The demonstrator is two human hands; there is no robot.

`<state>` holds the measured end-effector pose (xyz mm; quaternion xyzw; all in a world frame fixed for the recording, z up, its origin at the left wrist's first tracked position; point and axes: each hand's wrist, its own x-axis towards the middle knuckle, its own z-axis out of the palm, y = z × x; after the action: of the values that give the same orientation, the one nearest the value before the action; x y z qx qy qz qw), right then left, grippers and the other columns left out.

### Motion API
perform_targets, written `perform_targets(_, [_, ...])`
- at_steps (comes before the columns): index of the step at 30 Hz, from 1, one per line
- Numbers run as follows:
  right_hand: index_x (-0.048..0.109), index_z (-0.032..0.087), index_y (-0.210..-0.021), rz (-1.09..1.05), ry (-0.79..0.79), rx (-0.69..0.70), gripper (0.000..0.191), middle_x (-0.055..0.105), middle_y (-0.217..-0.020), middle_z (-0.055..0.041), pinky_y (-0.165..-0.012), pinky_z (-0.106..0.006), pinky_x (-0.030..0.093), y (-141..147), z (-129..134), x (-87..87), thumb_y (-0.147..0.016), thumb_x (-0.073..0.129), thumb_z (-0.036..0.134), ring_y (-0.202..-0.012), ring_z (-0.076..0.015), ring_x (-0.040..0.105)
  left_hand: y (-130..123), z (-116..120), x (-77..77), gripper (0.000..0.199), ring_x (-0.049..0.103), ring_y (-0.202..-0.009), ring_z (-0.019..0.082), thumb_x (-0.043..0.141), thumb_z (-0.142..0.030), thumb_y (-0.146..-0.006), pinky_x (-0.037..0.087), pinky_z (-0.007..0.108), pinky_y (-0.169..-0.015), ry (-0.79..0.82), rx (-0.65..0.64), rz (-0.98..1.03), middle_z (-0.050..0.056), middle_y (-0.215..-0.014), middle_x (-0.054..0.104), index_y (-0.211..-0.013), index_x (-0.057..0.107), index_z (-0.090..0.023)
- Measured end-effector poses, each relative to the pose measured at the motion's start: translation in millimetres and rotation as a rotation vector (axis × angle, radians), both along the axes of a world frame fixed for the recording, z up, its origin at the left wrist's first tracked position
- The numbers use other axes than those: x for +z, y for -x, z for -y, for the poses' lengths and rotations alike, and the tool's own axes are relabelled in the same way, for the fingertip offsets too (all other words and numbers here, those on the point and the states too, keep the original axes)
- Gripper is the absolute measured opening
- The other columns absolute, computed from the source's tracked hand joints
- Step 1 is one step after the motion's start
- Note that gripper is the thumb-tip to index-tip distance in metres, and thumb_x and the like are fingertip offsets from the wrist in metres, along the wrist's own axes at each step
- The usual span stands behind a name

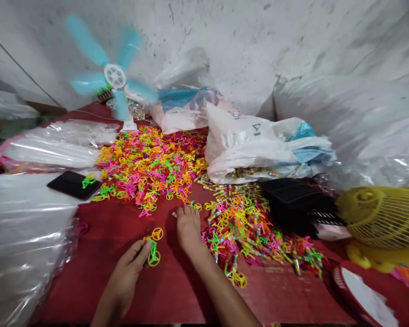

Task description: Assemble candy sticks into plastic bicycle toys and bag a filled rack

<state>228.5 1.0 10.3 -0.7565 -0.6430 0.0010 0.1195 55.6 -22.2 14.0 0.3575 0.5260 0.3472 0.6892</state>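
My left hand (131, 263) is closed, pinching small plastic toy pieces (153, 247) between thumb and fingers. They are green, orange and yellow, with a yellow spoked wheel and a green one sticking out to the right. My right hand (189, 227) reaches over the red table, fingers bent down and together, just short of the large pile. A small pale tube (174, 214) shows by its thumb side, and a yellow wheel piece (198, 207) lies beyond its fingertips. What those fingers hold, if anything, is hidden.
A large pile of colourful plastic pieces (153, 165) spreads behind my hands. To the right lies a mixed heap (248, 222) with small patterned tubes. Around them are a spinning blue fan (115, 76), a phone (73, 185), plastic sheets (23, 245), a white sack (248, 141) and a yellow fan (385, 222).
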Motion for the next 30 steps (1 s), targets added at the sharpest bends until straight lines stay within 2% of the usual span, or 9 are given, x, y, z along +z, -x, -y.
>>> perform_targets(2, [0.061,0.015,-0.095,-0.088,-0.036,0.0,0.022,0.064,-0.097,-0.0144,-0.084,-0.043,0.045,0,11,0.8,-0.086,0.043,0.006,-0.095,-0.0269,0.058,-5,2,-1.0,0.046,0.055,-0.074,0.016,0.083,-0.049,-0.05,0.044,0.026,-0.071,0.011,0.022,0.034,-0.001,-0.075,0.063,-0.078,0.067,-0.016])
perform_targets(6, [0.054,0.018,-0.102,-0.586,-0.151,0.112,0.018,0.064,-0.092,-0.006,-0.077,-0.029,0.05,5,47,5.1,-0.09,0.042,0.013,-0.084,-0.0174,0.062,-9,8,2.0,0.037,0.051,-0.067,0.013,0.077,-0.047,-0.059,0.041,0.023,-0.066,-0.06,0.058,0.015,-0.002,-0.069,0.058,-0.074,0.064,-0.015])
perform_targets(10, [0.052,0.022,-0.114,-0.799,-0.154,0.217,0.023,0.066,-0.105,-0.0053,-0.085,-0.028,0.05,13,86,-1.2,-0.096,0.039,0.026,-0.098,-0.0165,0.064,-12,17,7.9,0.028,0.05,-0.07,0.013,0.069,-0.042,-0.069,0.04,0.024,-0.068,-0.151,0.047,-0.022,-0.001,-0.072,0.059,-0.076,0.063,-0.015])
perform_targets(13, [0.059,0.024,-0.11,-0.837,-0.167,0.219,0.023,0.069,-0.103,-0.0054,-0.083,-0.029,0.052,18,97,-9.5,-0.095,0.042,0.03,-0.096,-0.0181,0.066,-16,22,11.6,0.024,0.049,-0.069,0.013,0.066,-0.039,-0.073,0.04,0.024,-0.067,-0.202,0.016,-0.062,-0.001,-0.07,0.057,-0.074,0.06,-0.016])
perform_targets(17, [0.065,0.024,-0.105,-0.839,-0.176,0.186,0.023,0.071,-0.097,-0.0058,-0.077,-0.029,0.054,21,95,-12.1,-0.093,0.046,0.032,-0.09,-0.0195,0.068,-21,26,14.4,0.023,0.05,-0.069,0.014,0.061,-0.039,-0.076,0.041,0.024,-0.066,-0.24,-0.019,-0.131,-0.001,-0.07,0.056,-0.073,0.058,-0.017])
perform_targets(24, [0.068,0.023,-0.102,-0.811,-0.255,0.172,0.023,0.071,-0.089,-0.006,-0.072,-0.028,0.054,21,94,-12.8,-0.092,0.048,0.03,-0.083,-0.0195,0.068,-21,29,9.0,0.027,0.049,-0.066,0.014,0.054,-0.045,-0.08,0.041,0.024,-0.061,-0.385,-0.053,-0.33,-0.001,-0.069,0.054,-0.072,0.054,-0.019])
perform_targets(30, [0.068,0.023,-0.1,-0.785,-0.271,0.149,0.021,0.071,-0.09,-0.0055,-0.074,-0.029,0.054,25,94,-16.0,-0.092,0.049,0.027,-0.084,-0.0194,0.067,-20,30,8.4,0.026,0.05,-0.066,0.015,0.05,-0.043,-0.083,0.04,0.024,-0.06,-0.43,-0.081,-0.445,0.0,-0.07,0.054,-0.071,0.053,-0.02])
